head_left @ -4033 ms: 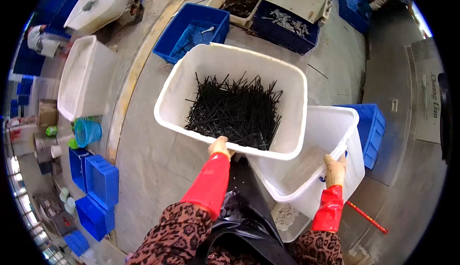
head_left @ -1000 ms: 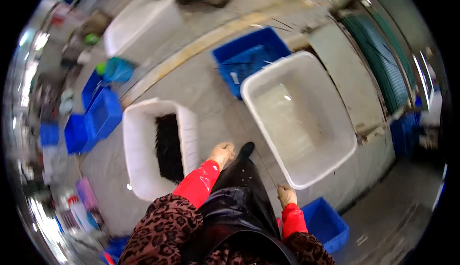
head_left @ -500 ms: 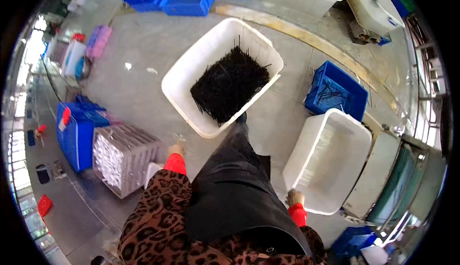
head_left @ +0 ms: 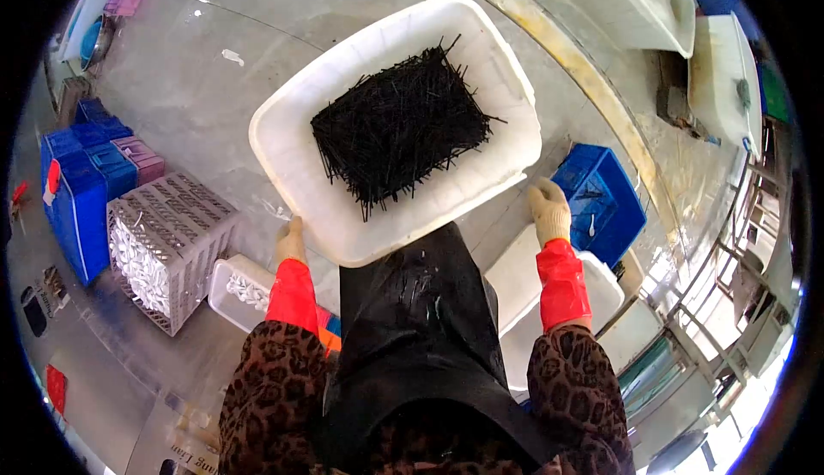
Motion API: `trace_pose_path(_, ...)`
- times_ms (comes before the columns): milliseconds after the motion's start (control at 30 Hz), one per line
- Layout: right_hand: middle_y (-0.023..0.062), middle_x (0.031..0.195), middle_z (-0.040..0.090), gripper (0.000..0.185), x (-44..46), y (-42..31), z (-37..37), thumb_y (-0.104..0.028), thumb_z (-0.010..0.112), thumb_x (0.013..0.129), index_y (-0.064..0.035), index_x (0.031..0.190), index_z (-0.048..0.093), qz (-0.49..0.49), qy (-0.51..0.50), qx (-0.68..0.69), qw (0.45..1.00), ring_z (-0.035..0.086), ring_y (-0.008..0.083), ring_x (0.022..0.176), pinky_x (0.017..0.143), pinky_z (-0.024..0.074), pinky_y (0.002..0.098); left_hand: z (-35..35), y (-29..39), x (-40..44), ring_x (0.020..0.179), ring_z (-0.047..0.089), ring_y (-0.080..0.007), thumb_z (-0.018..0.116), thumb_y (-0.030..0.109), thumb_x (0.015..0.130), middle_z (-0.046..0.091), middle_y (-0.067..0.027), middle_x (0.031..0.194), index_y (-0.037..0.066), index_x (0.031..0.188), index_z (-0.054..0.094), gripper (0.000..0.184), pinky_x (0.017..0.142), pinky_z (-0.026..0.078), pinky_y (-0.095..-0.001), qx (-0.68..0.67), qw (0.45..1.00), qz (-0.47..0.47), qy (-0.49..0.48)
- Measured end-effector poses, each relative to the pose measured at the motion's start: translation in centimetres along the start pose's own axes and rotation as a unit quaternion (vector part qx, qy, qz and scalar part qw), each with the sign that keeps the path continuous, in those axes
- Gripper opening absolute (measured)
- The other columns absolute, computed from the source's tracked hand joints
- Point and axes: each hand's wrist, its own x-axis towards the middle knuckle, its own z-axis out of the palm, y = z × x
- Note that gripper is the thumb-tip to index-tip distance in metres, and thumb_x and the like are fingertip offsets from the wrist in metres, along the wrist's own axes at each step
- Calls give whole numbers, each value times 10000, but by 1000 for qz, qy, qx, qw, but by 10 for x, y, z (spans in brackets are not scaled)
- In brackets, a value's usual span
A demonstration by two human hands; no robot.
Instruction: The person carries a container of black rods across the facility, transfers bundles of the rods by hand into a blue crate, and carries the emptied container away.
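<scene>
A large white tub (head_left: 292,132) holds a heap of thin black sticks (head_left: 399,123), directly in front of my legs. My left hand (head_left: 290,242), in a pale glove with a red cuff, is at the tub's lower left corner. Its fingertips meet the rim or lie just beside it, and their grip is not clear. My right hand (head_left: 550,211), gloved the same way, is raised by the tub's lower right side. Its fingers are loosely bent and apart from the rim, with nothing visible in them.
A blue crate (head_left: 631,226) lies beyond my right hand, above another white tub (head_left: 515,338). At left stand a slatted crate of white pieces (head_left: 184,226), a small white basin (head_left: 225,308) and blue bins (head_left: 73,209). A yellowish strip (head_left: 592,80) crosses the floor.
Both hands have come up to the sides of the tub with the black sticks, the right hand rising from the white tub at right. The filled tub now looks larger and nearer.
</scene>
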Motion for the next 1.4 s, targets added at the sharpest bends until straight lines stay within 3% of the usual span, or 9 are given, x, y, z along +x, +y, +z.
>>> trace_pose_path(100, 177, 1045, 468, 531, 117, 30, 26, -313, 519, 676, 32, 1066, 415, -67, -19, 24, 997, 446, 258, 973, 826, 333, 287, 22, 20, 25, 614, 486, -188, 514, 389, 670, 531, -99, 763, -13, 949, 509, 490, 524, 393, -294, 15, 1000, 3, 20)
trace_pose_path(133, 181, 1084, 442, 573, 84, -56, 11, -309, 557, 652, 27, 1089, 397, -103, 48, -166, 980, 420, 259, 1013, 854, 312, 291, 22, 32, 22, 791, 468, -234, 514, 391, 666, 501, -151, 900, -45, 986, 477, 542, 669, 359, -296, 71, 997, -9, 17)
trace_pose_path(200, 197, 1084, 436, 681, 95, -67, 13, -278, 631, 575, 17, 1126, 360, -3, 63, -161, 985, 420, 258, 1017, 863, 311, 295, 23, -5, 45, 996, 438, -268, 532, 373, 652, 476, -211, 1027, -76, 1011, 455, 580, 822, 323, -299, 122, 992, -16, -16)
trace_pose_path(333, 208, 991, 492, 620, 175, -90, 47, -311, 554, 601, 15, 1099, 381, -125, 35, -125, 984, 485, 295, 918, 763, 372, 339, 44, 32, 35, 862, 509, -252, 570, 296, 609, 537, -179, 920, -62, 972, 485, 517, 745, 378, -295, -56, 997, -32, 44)
trace_pose_path(600, 216, 947, 505, 580, 267, -86, 67, -316, 537, 611, -15, 1084, 388, -119, -19, -243, 963, 487, 324, 892, 753, 381, 361, 85, 75, 27, 646, 533, -204, 552, 185, 584, 559, -152, 790, -55, 875, 525, 379, 600, 415, -298, -85, 992, -12, 96)
trace_pose_path(1033, 183, 665, 536, 325, 170, -77, -164, -182, 550, 517, 41, 751, 520, -67, -10, -73, 995, 527, 321, 633, 576, 419, 348, -19, 194, -169, 635, 549, -266, 527, 236, 571, 564, -187, 700, -58, 828, 538, 391, 591, 421, -327, 85, 992, 84, 49)
trace_pose_path(1067, 173, 661, 529, 301, 178, -54, -184, -153, 547, 508, 43, 734, 514, -238, -21, -86, 967, 519, 301, 615, 557, 410, 337, -24, 206, -178, 639, 549, -276, 526, 250, 574, 561, -198, 703, -57, 828, 537, 399, 594, 420, -329, 129, 985, 106, 37)
trace_pose_path(1100, 178, 685, 526, 286, 167, -78, -196, -127, 544, 500, 48, 723, 510, -104, -9, 0, 995, 515, 285, 624, 569, 406, 333, -23, 209, -177, 669, 544, -301, 528, 274, 577, 555, -211, 718, -46, 821, 541, 402, 612, 418, -337, 175, 979, 96, 33)
trace_pose_path(1400, 74, 705, 523, 335, 126, -120, -261, -38, 495, 496, 45, 821, 506, -47, 80, 179, 980, 482, 160, 603, 550, 394, 260, -43, 307, -213, 746, 522, -333, 497, 323, 596, 547, -215, 765, -11, 847, 537, 419, 679, 401, -359, 162, 966, 200, -5)
